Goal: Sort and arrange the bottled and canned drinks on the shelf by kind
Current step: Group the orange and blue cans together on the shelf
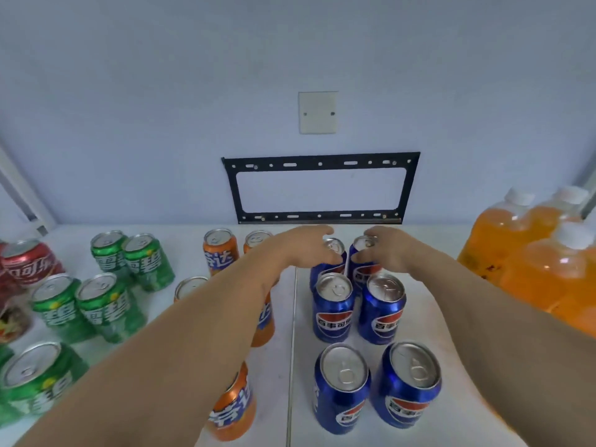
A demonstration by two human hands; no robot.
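Both hands are out over the back of the white shelf (435,324): my left hand (304,245) curls round the rear-left blue aluminium cola can (329,258), my right hand (385,253) round its blue neighbour (362,256). I judge I'm squaring the back pair of the blue block, two columns deep toward the front edge. Next they need nudging flush. Orange cans (221,250) stand left, orange juice bottles (503,240) right.
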